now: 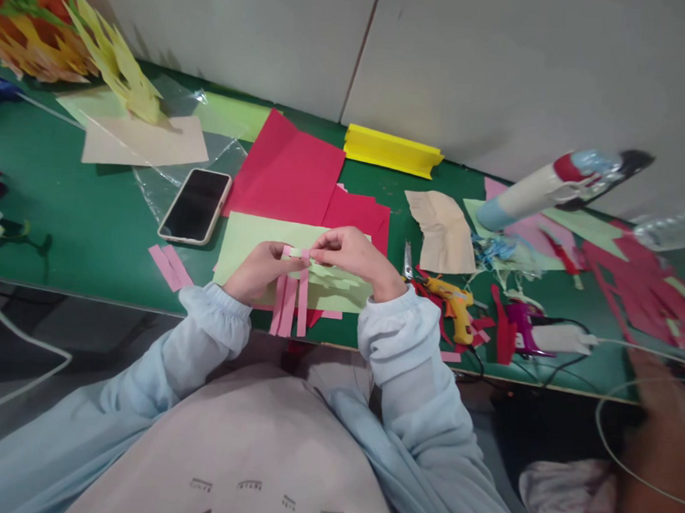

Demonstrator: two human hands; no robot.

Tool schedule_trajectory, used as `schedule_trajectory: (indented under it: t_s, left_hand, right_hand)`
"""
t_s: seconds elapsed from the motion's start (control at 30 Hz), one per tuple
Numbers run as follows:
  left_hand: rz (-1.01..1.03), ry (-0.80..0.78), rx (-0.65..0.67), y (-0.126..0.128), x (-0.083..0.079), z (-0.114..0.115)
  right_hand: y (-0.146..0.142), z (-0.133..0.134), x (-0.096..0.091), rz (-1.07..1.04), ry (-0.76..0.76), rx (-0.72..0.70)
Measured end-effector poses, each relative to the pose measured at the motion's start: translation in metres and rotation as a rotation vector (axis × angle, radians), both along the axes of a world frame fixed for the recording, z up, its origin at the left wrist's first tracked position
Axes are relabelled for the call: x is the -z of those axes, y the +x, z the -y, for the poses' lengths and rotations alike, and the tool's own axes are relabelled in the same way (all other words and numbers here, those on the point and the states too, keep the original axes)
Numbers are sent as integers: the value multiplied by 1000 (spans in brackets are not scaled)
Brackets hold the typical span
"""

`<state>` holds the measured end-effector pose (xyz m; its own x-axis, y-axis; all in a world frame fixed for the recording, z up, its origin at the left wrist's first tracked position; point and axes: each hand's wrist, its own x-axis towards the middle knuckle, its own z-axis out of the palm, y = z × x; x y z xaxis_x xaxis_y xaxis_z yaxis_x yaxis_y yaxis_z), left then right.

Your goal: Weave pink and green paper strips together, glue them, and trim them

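Note:
Between my two hands is a small piece of pink paper strips [285,303] with a pale band across its top. My left hand [265,268] is closed on its left side, thumb along the band. Fingers of my right hand [348,254] pinch the band's right end. Several strips hang down from there toward the table edge. Beneath both hands lies a pale green sheet [244,238], partly covered by them. Red sheets [290,167] are behind it. Two loose pink strips [170,268] rest to the left of my left hand.
A phone [197,206] lies at the left. On the right are scissors [408,259], a yellow glue gun [452,299], beige paper [441,232] and a bottle [534,193]. A folded yellow piece [392,152] stands by the wall. Another person's arm [664,435] shows at far right.

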<state>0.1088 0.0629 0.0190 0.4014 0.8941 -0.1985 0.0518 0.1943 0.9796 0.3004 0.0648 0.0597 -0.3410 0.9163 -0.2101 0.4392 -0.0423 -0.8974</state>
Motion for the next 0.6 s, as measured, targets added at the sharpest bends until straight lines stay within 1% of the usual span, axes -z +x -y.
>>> schedule_trajectory:
  t_s: [0.1, 0.17, 0.3, 0.43, 0.5, 0.6]
  left_hand:
    - [77, -123, -113, 4, -2, 3]
    - [62, -157, -154, 5, -4, 4]
    - [-10, -61, -155, 4, -2, 4]
    - [52, -10, -137, 2, 3, 3]
    - [59, -14, -129, 2, 3, 3]
    - [51, -27, -137, 3, 1, 3]
  right_hand:
    - [-1, 1, 0, -8, 20, 14]
    - [0, 0, 2, -9, 28, 19]
    - [3, -2, 6, -7, 11, 31]
    - [4, -1, 4, 28, 19, 20]
    - [4, 0, 1, 97, 35, -11]
    - [3, 0, -2, 232, 66, -109]
